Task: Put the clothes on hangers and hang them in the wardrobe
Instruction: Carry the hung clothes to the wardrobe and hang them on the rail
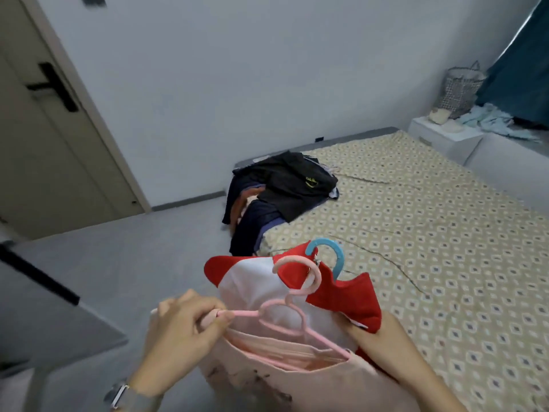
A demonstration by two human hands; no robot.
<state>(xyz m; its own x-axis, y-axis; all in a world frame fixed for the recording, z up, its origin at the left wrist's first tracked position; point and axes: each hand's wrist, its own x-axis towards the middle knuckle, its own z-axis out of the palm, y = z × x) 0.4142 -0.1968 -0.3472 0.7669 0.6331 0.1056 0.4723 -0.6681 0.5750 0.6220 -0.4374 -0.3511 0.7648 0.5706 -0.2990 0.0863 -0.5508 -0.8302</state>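
Observation:
My left hand pinches the end of a pink hanger, whose other arm lies inside the neck of a pale pink garment at the bottom centre. Behind it is a red and white garment on a blue hanger. My right hand reaches under the red cloth; its fingers are hidden. A heap of dark clothes lies on the near-left corner of the bed.
A closed door with a black handle stands at left. A grey tabletop juts in at lower left. A white nightstand with a mesh basket is at far right, beside a teal curtain.

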